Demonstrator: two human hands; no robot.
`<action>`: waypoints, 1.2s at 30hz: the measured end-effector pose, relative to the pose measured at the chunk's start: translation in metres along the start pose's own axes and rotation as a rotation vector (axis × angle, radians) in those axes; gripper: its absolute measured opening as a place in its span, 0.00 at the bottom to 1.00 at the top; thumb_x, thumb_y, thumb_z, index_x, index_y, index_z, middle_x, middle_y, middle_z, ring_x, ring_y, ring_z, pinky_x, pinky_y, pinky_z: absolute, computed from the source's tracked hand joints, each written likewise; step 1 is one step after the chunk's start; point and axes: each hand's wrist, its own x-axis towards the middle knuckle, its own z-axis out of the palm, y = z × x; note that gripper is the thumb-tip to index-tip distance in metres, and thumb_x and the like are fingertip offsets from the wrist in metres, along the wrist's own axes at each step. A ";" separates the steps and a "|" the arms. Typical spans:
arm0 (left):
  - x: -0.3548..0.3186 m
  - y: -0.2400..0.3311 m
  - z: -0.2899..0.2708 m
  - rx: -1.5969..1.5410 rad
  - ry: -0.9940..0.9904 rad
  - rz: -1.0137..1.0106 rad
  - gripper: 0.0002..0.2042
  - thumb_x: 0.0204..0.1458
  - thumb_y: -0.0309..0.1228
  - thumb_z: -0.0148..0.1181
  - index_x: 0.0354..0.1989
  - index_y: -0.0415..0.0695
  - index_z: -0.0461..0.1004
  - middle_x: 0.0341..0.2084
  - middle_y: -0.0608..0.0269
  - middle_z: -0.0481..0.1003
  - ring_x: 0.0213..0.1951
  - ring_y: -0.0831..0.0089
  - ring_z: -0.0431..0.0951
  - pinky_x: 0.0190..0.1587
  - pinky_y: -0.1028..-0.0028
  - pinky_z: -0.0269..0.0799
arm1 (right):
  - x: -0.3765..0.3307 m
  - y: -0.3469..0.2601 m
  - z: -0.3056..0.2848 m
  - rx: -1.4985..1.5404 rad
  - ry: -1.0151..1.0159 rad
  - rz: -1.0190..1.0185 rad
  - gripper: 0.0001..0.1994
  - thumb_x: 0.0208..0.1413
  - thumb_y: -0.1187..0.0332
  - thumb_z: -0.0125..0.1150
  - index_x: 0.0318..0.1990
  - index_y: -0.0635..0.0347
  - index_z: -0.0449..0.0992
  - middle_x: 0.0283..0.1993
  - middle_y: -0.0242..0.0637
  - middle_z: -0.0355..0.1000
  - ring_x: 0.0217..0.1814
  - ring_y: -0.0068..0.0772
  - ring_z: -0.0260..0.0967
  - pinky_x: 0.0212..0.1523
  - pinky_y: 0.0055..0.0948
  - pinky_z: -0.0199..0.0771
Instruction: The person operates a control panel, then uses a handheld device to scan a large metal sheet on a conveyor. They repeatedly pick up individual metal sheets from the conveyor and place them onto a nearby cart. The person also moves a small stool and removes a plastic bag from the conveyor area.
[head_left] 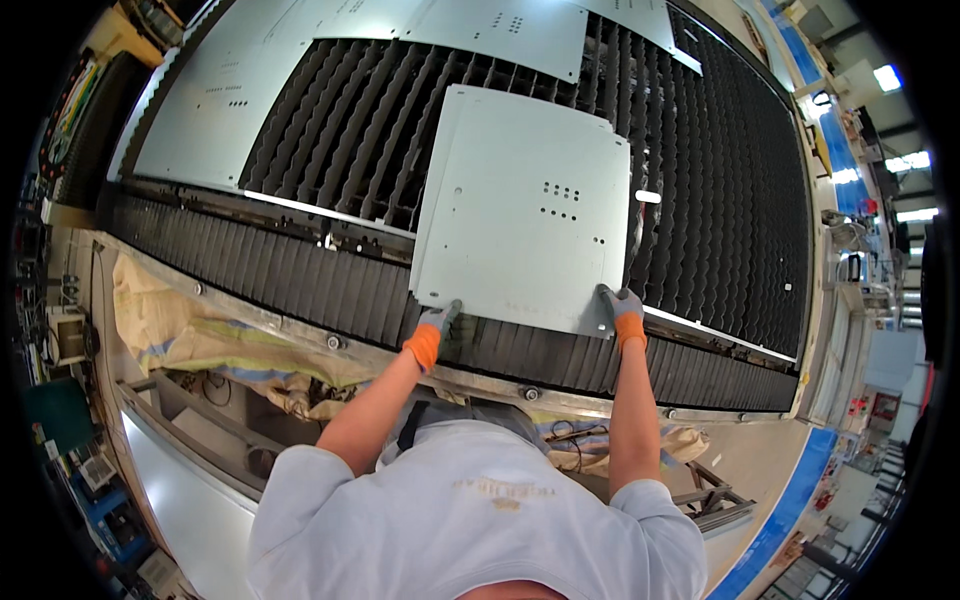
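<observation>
A flat sheet metal panel (510, 230) with several small holes lies before me, its near edge over the dark slatted front strip of the cutting bed. Doubled edges on its left side suggest another sheet beneath, though I cannot tell for sure. My left hand (440, 322), in a grey glove with an orange cuff, grips the panel's near left corner. At the near right corner, my right hand (622, 303), gloved the same way, is closed on the edge with its thumb on top. The fingers under the panel are hidden.
Toothed support slats (340, 120) run across the bed. Larger cut sheets (205, 125) rest on them at the left and far side. A metal rail (470, 375) with round fittings borders the near side. Below it, at left, hangs crumpled sacking (170, 320) beside a metal frame (195, 430).
</observation>
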 end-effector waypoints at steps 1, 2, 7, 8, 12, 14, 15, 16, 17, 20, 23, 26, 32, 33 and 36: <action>0.006 -0.002 -0.002 -0.020 0.011 -0.027 0.24 0.55 0.45 0.67 0.47 0.35 0.76 0.37 0.52 0.81 0.32 0.57 0.84 0.37 0.57 0.85 | 0.004 0.006 -0.003 -0.039 0.006 0.000 0.33 0.46 0.36 0.68 0.42 0.62 0.81 0.42 0.51 0.80 0.49 0.52 0.77 0.49 0.43 0.75; 0.010 -0.003 -0.001 0.045 0.051 -0.006 0.25 0.55 0.47 0.67 0.48 0.35 0.76 0.38 0.52 0.81 0.34 0.58 0.84 0.36 0.57 0.84 | 0.007 0.008 -0.003 -0.080 0.002 -0.004 0.34 0.46 0.35 0.68 0.42 0.62 0.81 0.42 0.51 0.80 0.49 0.52 0.77 0.50 0.43 0.75; 0.052 -0.026 -0.019 0.120 0.058 0.029 0.25 0.56 0.52 0.64 0.45 0.40 0.79 0.37 0.57 0.82 0.32 0.62 0.83 0.31 0.60 0.81 | 0.002 -0.005 -0.005 -0.189 -0.018 -0.005 0.35 0.48 0.35 0.66 0.46 0.63 0.81 0.48 0.52 0.79 0.53 0.54 0.76 0.53 0.44 0.75; 0.037 -0.023 -0.012 0.080 0.077 -0.013 0.23 0.57 0.52 0.63 0.43 0.40 0.80 0.35 0.58 0.82 0.30 0.62 0.83 0.30 0.61 0.81 | 0.003 -0.010 -0.004 -0.238 -0.036 -0.018 0.35 0.49 0.35 0.65 0.47 0.62 0.80 0.48 0.51 0.79 0.53 0.53 0.76 0.53 0.44 0.74; -0.004 0.003 0.016 0.007 0.106 -0.079 0.20 0.59 0.49 0.62 0.36 0.41 0.81 0.28 0.59 0.82 0.24 0.64 0.82 0.28 0.64 0.79 | 0.017 -0.010 0.000 -0.316 -0.004 -0.083 0.36 0.47 0.30 0.62 0.41 0.60 0.83 0.41 0.50 0.81 0.48 0.51 0.78 0.50 0.41 0.75; -0.007 0.005 0.018 0.009 0.114 -0.072 0.19 0.59 0.48 0.61 0.34 0.41 0.80 0.26 0.58 0.82 0.23 0.64 0.82 0.27 0.65 0.79 | 0.017 -0.012 -0.001 -0.328 -0.020 -0.075 0.36 0.48 0.31 0.62 0.41 0.60 0.84 0.41 0.50 0.81 0.49 0.51 0.78 0.50 0.41 0.75; -0.007 0.007 0.018 0.011 0.116 -0.066 0.19 0.60 0.48 0.61 0.34 0.41 0.80 0.26 0.58 0.82 0.23 0.63 0.82 0.26 0.64 0.79 | 0.015 -0.013 -0.002 -0.329 -0.026 -0.082 0.36 0.48 0.31 0.62 0.42 0.59 0.84 0.42 0.50 0.81 0.49 0.51 0.78 0.50 0.41 0.75; -0.009 0.008 0.018 0.013 0.117 -0.061 0.19 0.60 0.47 0.60 0.34 0.41 0.80 0.26 0.58 0.82 0.22 0.63 0.82 0.26 0.64 0.79 | 0.014 -0.012 -0.003 -0.331 -0.032 -0.089 0.35 0.48 0.31 0.62 0.42 0.59 0.84 0.42 0.50 0.81 0.49 0.51 0.78 0.50 0.41 0.75; -0.005 0.008 0.015 0.041 0.103 -0.073 0.20 0.59 0.48 0.61 0.36 0.40 0.81 0.28 0.57 0.82 0.25 0.61 0.82 0.28 0.63 0.79 | 0.014 -0.014 -0.005 -0.330 -0.036 -0.099 0.35 0.48 0.32 0.62 0.42 0.58 0.84 0.42 0.50 0.81 0.49 0.51 0.78 0.51 0.41 0.75; 0.014 0.001 0.000 0.305 0.145 -0.001 0.23 0.58 0.50 0.61 0.42 0.38 0.81 0.33 0.54 0.83 0.34 0.57 0.83 0.38 0.61 0.80 | 0.007 -0.027 -0.012 -0.498 -0.015 -0.140 0.32 0.47 0.34 0.65 0.40 0.58 0.84 0.41 0.48 0.81 0.48 0.52 0.78 0.50 0.43 0.75; 0.031 -0.013 -0.016 0.801 0.304 0.241 0.26 0.56 0.51 0.61 0.48 0.38 0.80 0.39 0.53 0.83 0.44 0.55 0.82 0.48 0.62 0.76 | 0.003 -0.048 -0.021 -0.487 0.028 -0.129 0.30 0.48 0.36 0.67 0.39 0.59 0.83 0.34 0.44 0.81 0.41 0.46 0.80 0.44 0.41 0.76; -0.026 0.018 -0.007 0.993 0.382 0.476 0.22 0.54 0.48 0.63 0.48 0.43 0.81 0.43 0.49 0.82 0.48 0.53 0.80 0.52 0.61 0.74 | 0.024 0.000 -0.013 -0.085 -0.032 -0.019 0.28 0.51 0.40 0.66 0.42 0.59 0.84 0.29 0.40 0.81 0.34 0.38 0.80 0.39 0.36 0.77; -0.015 0.119 -0.011 1.328 0.711 0.951 0.35 0.51 0.49 0.66 0.66 0.46 0.65 0.63 0.47 0.68 0.59 0.50 0.73 0.59 0.58 0.71 | 0.041 -0.021 0.010 -0.085 -0.018 -0.034 0.31 0.49 0.38 0.64 0.43 0.59 0.84 0.40 0.48 0.81 0.46 0.50 0.79 0.47 0.40 0.75; -0.010 0.125 -0.004 1.287 0.670 0.834 0.38 0.51 0.49 0.66 0.68 0.46 0.62 0.65 0.47 0.66 0.61 0.50 0.71 0.61 0.58 0.69 | 0.044 -0.029 0.009 -0.121 -0.010 0.006 0.33 0.48 0.36 0.63 0.43 0.60 0.84 0.39 0.49 0.81 0.46 0.52 0.79 0.47 0.41 0.75; 0.001 0.126 0.024 1.127 0.540 0.599 0.46 0.49 0.50 0.67 0.74 0.43 0.52 0.69 0.45 0.60 0.66 0.51 0.66 0.65 0.60 0.66 | 0.034 -0.056 0.002 -0.217 0.015 0.090 0.39 0.44 0.30 0.63 0.40 0.65 0.84 0.37 0.55 0.80 0.45 0.59 0.78 0.45 0.46 0.76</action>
